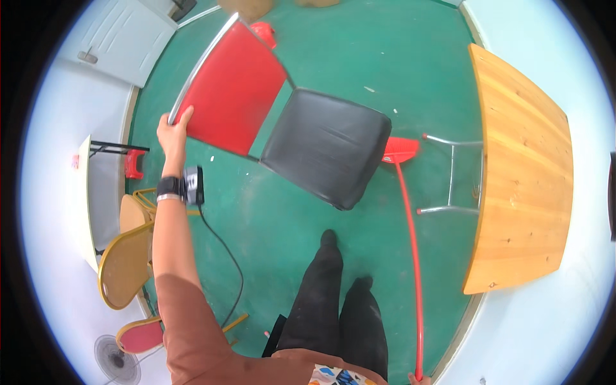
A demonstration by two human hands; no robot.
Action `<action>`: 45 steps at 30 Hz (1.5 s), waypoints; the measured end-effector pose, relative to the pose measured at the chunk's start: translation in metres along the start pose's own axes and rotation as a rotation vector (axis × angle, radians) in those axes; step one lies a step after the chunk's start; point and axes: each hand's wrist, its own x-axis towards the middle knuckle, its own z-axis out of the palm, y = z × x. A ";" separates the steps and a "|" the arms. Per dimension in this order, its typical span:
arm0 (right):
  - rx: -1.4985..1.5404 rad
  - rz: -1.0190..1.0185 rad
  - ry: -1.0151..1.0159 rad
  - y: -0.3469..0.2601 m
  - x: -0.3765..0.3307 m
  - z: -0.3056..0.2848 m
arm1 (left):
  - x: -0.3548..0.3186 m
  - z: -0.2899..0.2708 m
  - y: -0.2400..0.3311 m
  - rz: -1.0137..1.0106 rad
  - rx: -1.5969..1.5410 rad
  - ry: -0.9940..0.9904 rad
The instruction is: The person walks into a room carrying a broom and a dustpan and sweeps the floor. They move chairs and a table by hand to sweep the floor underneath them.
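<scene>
We look through a single wide fisheye view from the person's head, on the left of a side-by-side pair, facing steeply down. Nearest to us, along the lower edge, lies the brown fabric shirt [192, 321], with the black-trousered legs [314, 308] seen from above. Farther out, near the upper middle, we see the metal-framed chair with red back and black padded seat [327, 144]. We reach as far as the white panelled door [122, 42] at upper left and, at right, the pale wooden tabletop [526, 173], its edges bowed near the dark round rim.
</scene>
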 end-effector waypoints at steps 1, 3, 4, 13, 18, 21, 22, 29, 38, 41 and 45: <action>0.045 -0.047 0.063 -0.001 -0.003 0.002 | -0.015 -0.009 0.008 0.006 -0.002 0.006; 0.076 -0.308 0.273 -0.012 -0.017 0.001 | -0.046 -0.032 0.013 -0.026 -0.079 -0.052; 0.064 -0.516 0.427 -0.028 -0.031 -0.007 | -0.065 -0.041 0.018 -0.052 -0.094 -0.095; 1.058 -0.702 0.025 -0.110 -0.149 -0.125 | -0.285 -0.138 0.045 -0.361 -0.234 -0.746; 1.365 -1.273 0.253 -0.132 -0.172 -0.170 | -0.377 -0.193 0.091 -0.547 -0.396 -1.449; 1.029 -1.266 0.523 -0.168 -0.186 -0.187 | -0.359 -0.210 0.105 -0.176 -0.225 -1.934; 1.013 -1.298 0.544 -0.192 -0.203 -0.190 | -0.344 -0.212 0.106 0.231 -0.034 -2.168; 0.603 -1.709 0.562 -0.411 -0.306 -0.192 | -0.272 -0.114 0.236 0.729 -0.688 -1.059; 0.650 -0.758 0.911 -0.304 -0.158 -0.006 | -0.128 -0.073 0.226 0.326 -1.026 -1.019; 0.820 -0.591 0.622 -0.273 -0.191 0.088 | -0.086 -0.111 0.235 0.383 -1.013 -0.899; 0.544 -0.578 1.027 -0.308 -0.234 0.102 | -0.061 -0.146 0.239 0.361 -1.018 -0.786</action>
